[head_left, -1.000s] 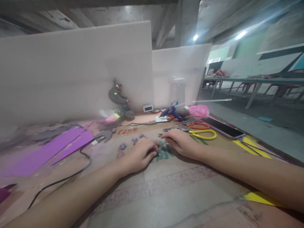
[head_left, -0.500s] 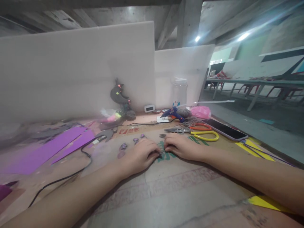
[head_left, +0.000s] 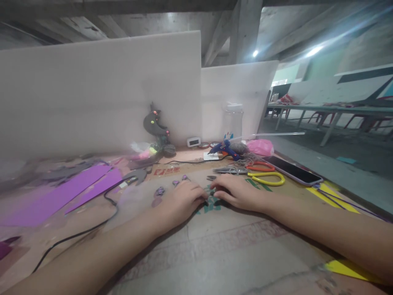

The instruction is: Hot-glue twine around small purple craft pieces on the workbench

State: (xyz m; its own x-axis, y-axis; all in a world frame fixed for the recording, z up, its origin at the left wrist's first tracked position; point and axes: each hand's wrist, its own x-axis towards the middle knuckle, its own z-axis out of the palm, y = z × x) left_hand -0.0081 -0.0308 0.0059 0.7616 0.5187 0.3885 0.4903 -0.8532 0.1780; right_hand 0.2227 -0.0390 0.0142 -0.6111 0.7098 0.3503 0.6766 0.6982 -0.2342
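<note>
My left hand (head_left: 186,201) rests low over the cardboard sheet (head_left: 190,254), its thumb and fingers pinched together around something too small to make out. Facing it across a narrow gap, my right hand (head_left: 236,191) has curled fingers, with the thumb close to the fingertips. A tiny greyish bit shows by those tips, too blurred to name. Small purple pieces (head_left: 160,191) lie just left of my left hand. Beyond my right hand are yellow-handled scissors (head_left: 267,178) and an orange-handled tool (head_left: 260,166). Metal tips poke out behind the right fingers.
A blue glue gun (head_left: 221,147) stands at the back near a clear jar (head_left: 233,121) and a pink bundle (head_left: 260,146). A phone (head_left: 293,170) lies at right. Purple sheets (head_left: 61,196) and a black cable (head_left: 82,234) cover the left. A dark crescent-shaped ornament (head_left: 153,123) stands by the white panel.
The fingers of my right hand have loosened a little, with more room between thumb and fingers. My left hand has barely moved. The whole view has shifted slightly.
</note>
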